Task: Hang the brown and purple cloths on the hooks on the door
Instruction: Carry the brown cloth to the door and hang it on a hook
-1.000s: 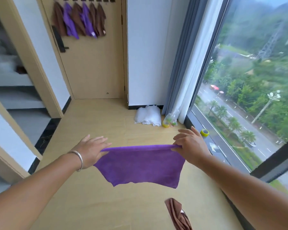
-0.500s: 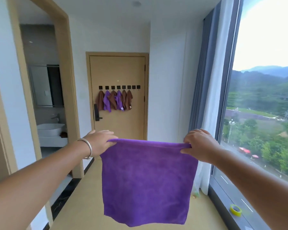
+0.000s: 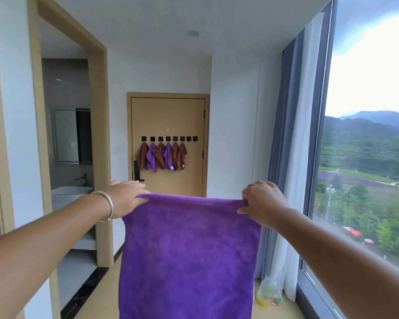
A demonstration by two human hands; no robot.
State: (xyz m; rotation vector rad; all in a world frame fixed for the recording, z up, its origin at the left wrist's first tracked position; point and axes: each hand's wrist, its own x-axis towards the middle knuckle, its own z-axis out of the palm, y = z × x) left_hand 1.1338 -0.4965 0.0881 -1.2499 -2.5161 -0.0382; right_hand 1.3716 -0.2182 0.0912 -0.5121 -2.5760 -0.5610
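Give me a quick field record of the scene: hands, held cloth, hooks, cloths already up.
left hand: pinches the top left corner of the held purple cloth
right hand: pinches the top right corner
held purple cloth: spread flat, hanging down between the hands, away from the door
hooks: eight black squares in a row on the door
hung cloths: six; brown, purple, brown, purple, brown, brown from the left
free hooks: the two rightmost

A purple cloth (image 3: 189,256) hangs flat and spread wide at 6 o'clock, top edge pulled taut. On the door (image 3: 168,118) at 12 o'clock, six cloths (image 3: 161,156), brown and purple, hang bunched from a row of black hooks (image 3: 169,139); the two rightmost hooks are bare.
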